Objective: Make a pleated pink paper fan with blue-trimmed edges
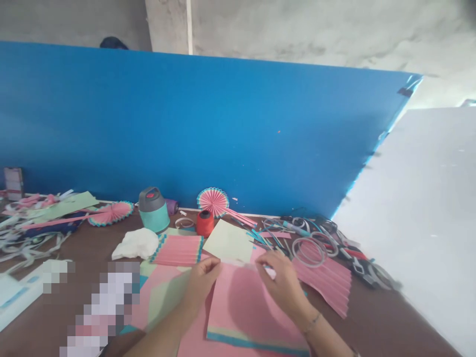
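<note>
A pink paper sheet (256,302) with a cream and blue band along its near edge lies in front of me. My left hand (201,282) pinches at its far left corner, fingers closed. At the far right corner is my right hand (280,277), closed around a small white object (270,271) whose kind I cannot make out. A pale strip (238,263) runs along the far edge between my hands. Under the sheet lie more pink and pale green papers (169,292). Just beyond it is a cream sheet (228,240).
Left of centre are pleated pink paper (178,249), white cloth (136,244), a teal container (153,210) and red thread spool (205,223). Pleated fans (212,201) stand behind. On the right, bangles (308,251) and tools lie by pleated pink paper (330,282). A blue partition (223,124) bounds the table.
</note>
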`<state>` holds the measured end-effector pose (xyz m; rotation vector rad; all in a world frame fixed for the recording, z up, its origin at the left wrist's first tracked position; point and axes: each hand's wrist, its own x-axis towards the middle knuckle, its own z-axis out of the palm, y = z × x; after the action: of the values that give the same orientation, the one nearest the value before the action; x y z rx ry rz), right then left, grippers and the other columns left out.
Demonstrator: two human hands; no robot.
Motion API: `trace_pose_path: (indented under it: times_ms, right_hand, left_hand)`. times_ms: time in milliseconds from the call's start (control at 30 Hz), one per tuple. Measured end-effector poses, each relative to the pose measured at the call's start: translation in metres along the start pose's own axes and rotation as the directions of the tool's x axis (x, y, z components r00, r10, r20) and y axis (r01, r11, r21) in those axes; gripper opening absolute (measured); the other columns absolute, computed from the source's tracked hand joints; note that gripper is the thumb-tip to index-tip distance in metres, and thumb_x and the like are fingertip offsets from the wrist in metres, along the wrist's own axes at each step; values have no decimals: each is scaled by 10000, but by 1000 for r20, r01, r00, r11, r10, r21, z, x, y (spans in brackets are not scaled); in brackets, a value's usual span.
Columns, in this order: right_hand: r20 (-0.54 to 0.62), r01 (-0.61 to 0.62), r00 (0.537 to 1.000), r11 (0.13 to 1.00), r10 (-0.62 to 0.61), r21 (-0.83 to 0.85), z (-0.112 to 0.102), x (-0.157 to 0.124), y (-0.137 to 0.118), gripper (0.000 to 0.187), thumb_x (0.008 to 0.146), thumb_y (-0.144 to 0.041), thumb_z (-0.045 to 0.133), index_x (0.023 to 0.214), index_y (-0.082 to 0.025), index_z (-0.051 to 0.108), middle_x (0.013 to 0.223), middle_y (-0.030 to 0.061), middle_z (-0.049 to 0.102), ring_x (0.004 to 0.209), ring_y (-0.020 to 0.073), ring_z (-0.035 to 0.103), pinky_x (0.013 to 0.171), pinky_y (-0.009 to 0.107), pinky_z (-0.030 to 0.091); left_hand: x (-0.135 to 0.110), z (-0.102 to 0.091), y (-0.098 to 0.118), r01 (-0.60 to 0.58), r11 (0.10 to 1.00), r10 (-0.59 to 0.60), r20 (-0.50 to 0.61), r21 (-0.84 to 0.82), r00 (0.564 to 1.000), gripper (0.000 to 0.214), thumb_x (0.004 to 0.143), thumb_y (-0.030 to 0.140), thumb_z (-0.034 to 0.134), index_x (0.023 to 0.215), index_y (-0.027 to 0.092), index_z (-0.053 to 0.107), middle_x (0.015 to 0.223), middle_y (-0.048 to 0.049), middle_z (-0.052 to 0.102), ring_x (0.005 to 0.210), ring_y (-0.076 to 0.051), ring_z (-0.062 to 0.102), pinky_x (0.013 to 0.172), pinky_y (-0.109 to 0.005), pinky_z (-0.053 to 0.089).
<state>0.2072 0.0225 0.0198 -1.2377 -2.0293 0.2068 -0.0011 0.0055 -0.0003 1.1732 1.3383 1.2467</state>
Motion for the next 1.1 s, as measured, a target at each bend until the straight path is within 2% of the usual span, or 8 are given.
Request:
trace_pose_path:
  times_ms: [133,233,333,500,767,933,1100]
  right_hand:
    - [151,63,986,997,-67,32,27,10,-41,187,772,-63,502,733,-197,626,723,11,645,713,159,553,683,273,363]
    - [132,29,991,999,-24,-33,47,13,-47,172,782,-59,517,729,-182,625,739,20,647,737,170,548,679,275,343]
    - [99,27,995,996,-19,-80,58,12,-42,152,806,-72,519,760,-175,620,750,22,637,753,178,536,682,279,320]
    - [80,70,995,993,-63,-91,59,9,-38,161,824,-77,514,754,-182,615,740,12,631,734,172,521,667,273,291]
    - [63,146,989,972,-136,-182,54,10,-41,195,829,-78,504,713,-191,612,678,0,622,675,156,504,636,276,259]
    - [111,219,975,931,-195,-291,54,9,-42,224,835,-71,481,671,-183,584,643,14,592,655,158,487,625,288,246]
    - [117,218,975,931,-191,-292,54,8,-42,200,814,-65,504,673,-183,581,649,15,585,662,165,478,623,294,245]
  left_hand:
    - [1,2,-5,-16,1000,16,-1,-21,1000,198,649,360,592,640,163,597,617,13,573,647,-151,523,614,-236,402]
    - [3,1,-9,-44,999,45,35,-19,998,189,678,339,565,661,160,621,644,-10,615,678,-169,559,643,-253,425]
    - [4,0,-10,-76,997,76,22,-7,997,187,695,324,558,679,156,640,657,-21,643,684,-174,578,656,-260,437]
    - [1,2,-7,-121,992,121,3,42,993,204,696,324,556,678,153,665,675,-39,679,687,-187,602,658,-267,456]
    - [-1,3,-8,-196,957,203,-13,215,979,242,728,336,538,733,168,711,693,-38,708,673,-188,614,641,-269,461]
    - [-5,4,-2,-193,940,204,-10,281,979,246,724,326,518,715,177,713,670,-32,705,647,-187,609,625,-268,456]
    - [-8,4,4,-194,937,206,-10,291,979,251,725,332,512,691,184,711,646,-30,699,638,-191,612,610,-271,458]
